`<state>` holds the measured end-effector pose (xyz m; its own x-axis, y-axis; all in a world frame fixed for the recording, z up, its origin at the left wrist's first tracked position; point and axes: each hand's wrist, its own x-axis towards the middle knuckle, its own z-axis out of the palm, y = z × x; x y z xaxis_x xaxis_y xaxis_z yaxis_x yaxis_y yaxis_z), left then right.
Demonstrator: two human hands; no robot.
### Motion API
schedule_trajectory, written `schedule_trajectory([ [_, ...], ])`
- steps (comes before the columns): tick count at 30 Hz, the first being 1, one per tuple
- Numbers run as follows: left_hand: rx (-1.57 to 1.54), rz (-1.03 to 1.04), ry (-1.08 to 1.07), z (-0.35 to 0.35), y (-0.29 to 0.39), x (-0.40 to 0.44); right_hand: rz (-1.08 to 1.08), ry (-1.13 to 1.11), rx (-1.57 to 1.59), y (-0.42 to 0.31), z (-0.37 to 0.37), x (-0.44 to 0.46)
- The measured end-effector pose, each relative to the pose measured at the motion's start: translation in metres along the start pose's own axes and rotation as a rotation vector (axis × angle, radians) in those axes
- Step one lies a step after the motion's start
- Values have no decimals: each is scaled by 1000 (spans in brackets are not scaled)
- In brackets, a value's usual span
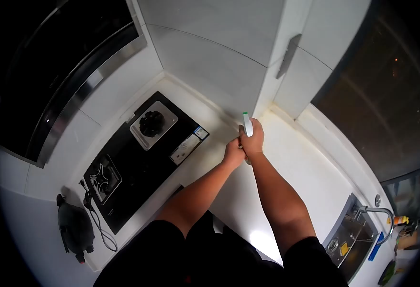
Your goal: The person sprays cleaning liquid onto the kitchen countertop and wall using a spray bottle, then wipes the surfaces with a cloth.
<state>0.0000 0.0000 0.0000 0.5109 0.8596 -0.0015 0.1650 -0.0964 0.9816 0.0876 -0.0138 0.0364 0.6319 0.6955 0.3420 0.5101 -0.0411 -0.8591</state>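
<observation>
A white spray bottle (248, 125) with a green tip on its nozzle is held over the white counter near the corner. My right hand (254, 137) is wrapped round its upper part. Close against it on the left, my left hand (234, 152) is closed at the lower part of the bottle, most of which the hands hide. Both forearms reach forward from black sleeves. To the left of the hands lies a black gas stove (145, 165) with two burners.
A dark appliance (75, 228) with a cable stands left of the stove. At the lower right is a sink (358, 239) with a faucet (384, 210) and a yellow sponge (344, 248). A dark window (382, 95) borders the right; a range hood (76, 86) hangs upper left.
</observation>
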Motion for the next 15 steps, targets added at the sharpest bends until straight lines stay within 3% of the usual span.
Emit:
schedule_trajectory([
  [3,-268,-176,-80,-8,-5,16,85,28,-189,-8,14,10],
  [5,-145,-182,-186,-53,-21,38,234,88,-202,-25,57,12],
  [10,-125,-109,-94,-102,-36,44,70,73,-158,-24,115,13],
  [12,-104,-120,-60,-115,-46,46,133,-71,-143,-26,129,12],
  [15,-115,-171,-134,-142,-63,58,271,-104,-259,-34,159,18],
])
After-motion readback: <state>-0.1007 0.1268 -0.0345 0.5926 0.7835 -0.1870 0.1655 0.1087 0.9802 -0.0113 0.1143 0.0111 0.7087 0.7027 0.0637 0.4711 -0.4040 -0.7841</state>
